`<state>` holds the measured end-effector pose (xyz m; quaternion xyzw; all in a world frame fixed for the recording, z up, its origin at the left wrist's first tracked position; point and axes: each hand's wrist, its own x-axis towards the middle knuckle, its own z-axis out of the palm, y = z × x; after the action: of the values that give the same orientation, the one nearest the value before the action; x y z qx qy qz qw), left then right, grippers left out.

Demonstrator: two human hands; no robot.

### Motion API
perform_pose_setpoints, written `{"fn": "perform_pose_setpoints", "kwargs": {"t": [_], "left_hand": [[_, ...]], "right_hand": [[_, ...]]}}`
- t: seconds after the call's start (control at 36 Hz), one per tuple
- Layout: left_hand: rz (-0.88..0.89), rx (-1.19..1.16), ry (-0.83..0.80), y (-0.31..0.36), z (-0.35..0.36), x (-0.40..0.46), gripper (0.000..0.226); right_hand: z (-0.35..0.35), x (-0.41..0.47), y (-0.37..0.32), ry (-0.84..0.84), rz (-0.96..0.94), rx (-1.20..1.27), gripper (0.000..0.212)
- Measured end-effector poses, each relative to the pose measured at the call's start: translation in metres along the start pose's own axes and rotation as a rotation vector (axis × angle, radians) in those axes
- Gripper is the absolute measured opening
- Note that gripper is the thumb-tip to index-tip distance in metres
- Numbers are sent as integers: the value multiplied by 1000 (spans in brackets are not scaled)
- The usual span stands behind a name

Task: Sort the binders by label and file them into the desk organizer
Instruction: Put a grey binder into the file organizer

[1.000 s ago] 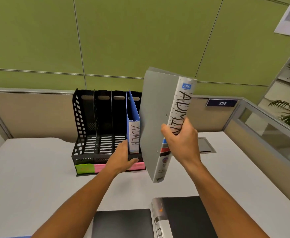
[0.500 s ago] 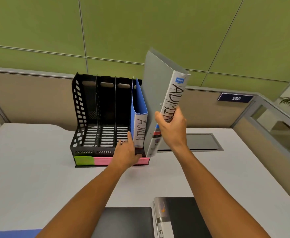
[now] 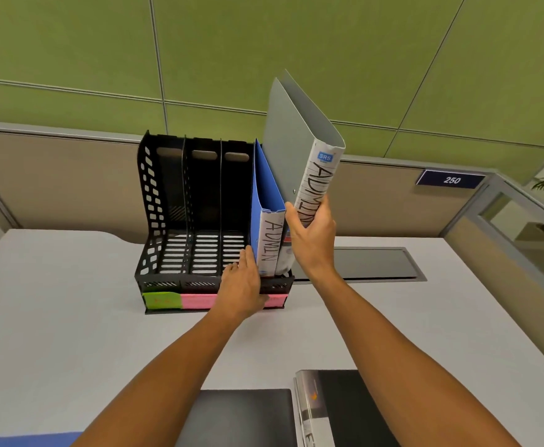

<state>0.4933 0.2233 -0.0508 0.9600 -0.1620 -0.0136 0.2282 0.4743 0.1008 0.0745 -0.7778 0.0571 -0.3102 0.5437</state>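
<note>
A black desk organizer [image 3: 159,201] with several slots stands at the back of the desk, green and pink notes on its front. A blue binder [image 3: 266,195] labelled ADMIN stands in its rightmost slot. My right hand [image 3: 311,235] grips the spine of a grey binder [image 3: 296,137], also labelled ADMIN, which tilts with its lower end down in that same slot to the right of the blue one. My left hand [image 3: 243,287] rests on the organizer's front edge, fingers straight against the blue binder's left side.
Two black binders [image 3: 241,417] [image 3: 345,411] lie flat at the near desk edge, and a blue strip [image 3: 25,440] shows at the bottom left. A grey cable hatch [image 3: 370,264] sits right of the organizer. Partition walls close in the back and right.
My right hand has carried the grey binder forward and down, so its lower end has gone into the rightmost slot beside the blue binder. My left hand stayed at the organizer's front.
</note>
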Motion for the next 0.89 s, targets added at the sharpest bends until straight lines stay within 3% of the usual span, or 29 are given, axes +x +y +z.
{"fn": "perform_pose_setpoints", "kwargs": {"t": [0.25, 0.44, 0.58, 0.69, 0.81, 0.89], "left_hand": [[18, 13, 23, -2, 3, -1, 117], [27, 24, 16, -2, 2, -2, 115], [6, 25, 9, 0, 2, -1, 115], [-30, 77, 20, 3, 5, -1, 115], [-40, 112, 43, 4, 9, -1, 116], [-32, 161, 54, 3, 10, -2, 117]], "right_hand": [[2, -19, 33, -108, 137, -100, 55], [-2, -26, 36, -178, 197, -102, 67], [-19, -10, 12, -325, 120, -55, 91], [-25, 11, -25, -267, -108, -58, 94], [-23, 30, -54, -159, -410, -320, 89], [-17, 38, -57, -370, -384, -769, 81]]}}
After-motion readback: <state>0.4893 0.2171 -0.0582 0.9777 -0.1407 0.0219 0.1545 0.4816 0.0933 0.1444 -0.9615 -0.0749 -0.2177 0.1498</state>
